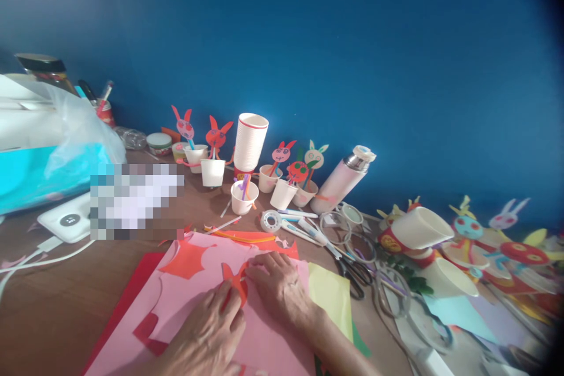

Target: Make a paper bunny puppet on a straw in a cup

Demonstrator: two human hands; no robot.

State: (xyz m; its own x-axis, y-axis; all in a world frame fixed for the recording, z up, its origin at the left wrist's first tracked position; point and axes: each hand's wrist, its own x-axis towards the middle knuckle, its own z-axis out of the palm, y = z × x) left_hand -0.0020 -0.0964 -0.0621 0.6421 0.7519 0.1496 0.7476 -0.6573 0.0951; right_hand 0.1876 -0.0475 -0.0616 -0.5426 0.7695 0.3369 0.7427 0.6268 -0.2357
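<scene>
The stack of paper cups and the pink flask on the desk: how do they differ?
The stack of paper cups is white with a red rim line, while the pale pink flask has a silver neck and a white cap. The stack stands nearly upright; the flask slants. The stack shows an open mouth at the top; the flask is capped shut. Both sit toward the back of the wooden desk, before the blue wall.

Paper rabbits (215,136) in cups (212,172), stacked paper cups (250,141), pink flask (337,182), black-handled scissors (352,273)
</scene>
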